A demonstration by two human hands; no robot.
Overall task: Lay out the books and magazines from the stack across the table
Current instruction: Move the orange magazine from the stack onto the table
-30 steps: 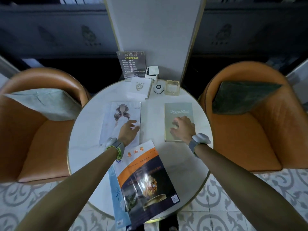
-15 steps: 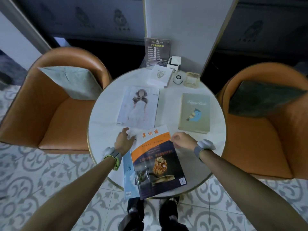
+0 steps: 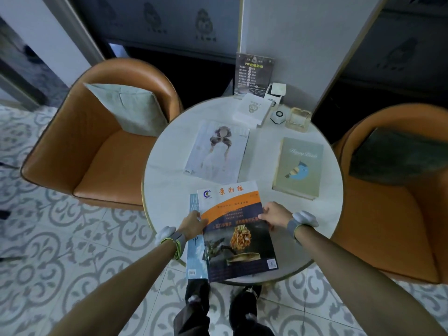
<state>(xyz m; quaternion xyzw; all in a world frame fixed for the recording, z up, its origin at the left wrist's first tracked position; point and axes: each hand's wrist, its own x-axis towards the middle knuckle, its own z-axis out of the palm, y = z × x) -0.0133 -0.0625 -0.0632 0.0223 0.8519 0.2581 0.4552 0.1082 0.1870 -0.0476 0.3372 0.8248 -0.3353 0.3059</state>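
Note:
An orange-and-dark magazine [image 3: 236,229] tops the stack at the near edge of the round white table [image 3: 291,258]. A pale blue magazine [image 3: 195,258] lies under it, showing on its left. My left hand [image 3: 192,225] grips the top magazine's left edge and my right hand [image 3: 275,214] grips its right edge. A white magazine with a figure on its cover [image 3: 218,151] lies flat at the middle left. At the right lies a grey-green book with a blue bird [image 3: 299,167].
At the table's far edge stand a dark sign [image 3: 253,72], a white box [image 3: 252,109], a small white round device [image 3: 277,116] and a glass ashtray [image 3: 298,118]. Orange armchairs with cushions flank the table, left [image 3: 97,151] and right [image 3: 397,214]. Patterned floor tiles lie below.
Both hands left the white magazine and the bird book and came back to the stack, taking hold of the top magazine's side edges. The view has shifted back and left.

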